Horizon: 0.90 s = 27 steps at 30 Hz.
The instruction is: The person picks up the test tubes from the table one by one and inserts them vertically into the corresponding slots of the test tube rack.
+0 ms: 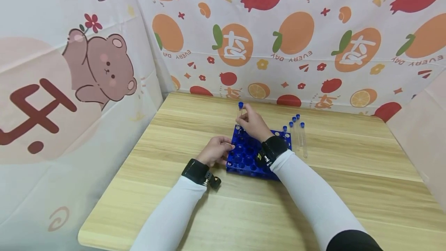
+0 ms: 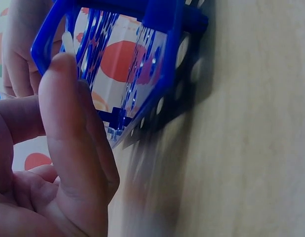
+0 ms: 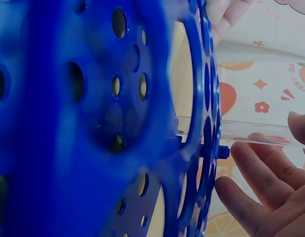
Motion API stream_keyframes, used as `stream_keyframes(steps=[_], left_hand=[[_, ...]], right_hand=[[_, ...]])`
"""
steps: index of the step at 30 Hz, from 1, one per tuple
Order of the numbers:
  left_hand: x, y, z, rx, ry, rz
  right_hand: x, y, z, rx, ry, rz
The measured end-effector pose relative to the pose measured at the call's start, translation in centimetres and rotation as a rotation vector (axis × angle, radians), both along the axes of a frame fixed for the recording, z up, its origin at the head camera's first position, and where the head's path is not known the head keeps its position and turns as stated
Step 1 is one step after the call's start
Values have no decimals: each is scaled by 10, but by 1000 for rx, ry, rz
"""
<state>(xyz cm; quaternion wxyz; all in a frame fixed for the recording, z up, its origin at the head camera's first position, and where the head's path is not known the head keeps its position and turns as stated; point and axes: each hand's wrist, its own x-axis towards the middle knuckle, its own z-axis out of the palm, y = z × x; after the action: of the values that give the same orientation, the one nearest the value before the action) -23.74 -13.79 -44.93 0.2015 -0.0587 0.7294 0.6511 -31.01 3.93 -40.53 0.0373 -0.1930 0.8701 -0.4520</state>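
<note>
A blue test tube rack [image 1: 245,155] with rows of round holes stands on the table. My right hand [image 1: 257,126] pinches a clear test tube [image 3: 256,132] with a blue cap [image 1: 241,105], over the rack's far left corner. In the right wrist view the tube passes through a hole in the rack's upper plate, and its lower end shows inside the rack. At the rack's left side, my left hand [image 1: 215,150] holds its edge between thumb [image 2: 63,103] and fingers.
Several blue-capped test tubes [image 1: 304,142] lie on the wooden table [image 1: 355,196] just right of the rack. A printed cloth [image 1: 265,65] with fruit patterns hangs behind the table's far edge; another with a bear [image 1: 108,69] hangs at the left.
</note>
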Motion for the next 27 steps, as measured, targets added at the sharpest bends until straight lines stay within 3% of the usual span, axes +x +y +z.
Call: stream_keyframes(steps=[27], left_hand=[[1, 1, 1, 14, 7, -14]], right_hand=[[1, 3, -2, -6, -29, 3]])
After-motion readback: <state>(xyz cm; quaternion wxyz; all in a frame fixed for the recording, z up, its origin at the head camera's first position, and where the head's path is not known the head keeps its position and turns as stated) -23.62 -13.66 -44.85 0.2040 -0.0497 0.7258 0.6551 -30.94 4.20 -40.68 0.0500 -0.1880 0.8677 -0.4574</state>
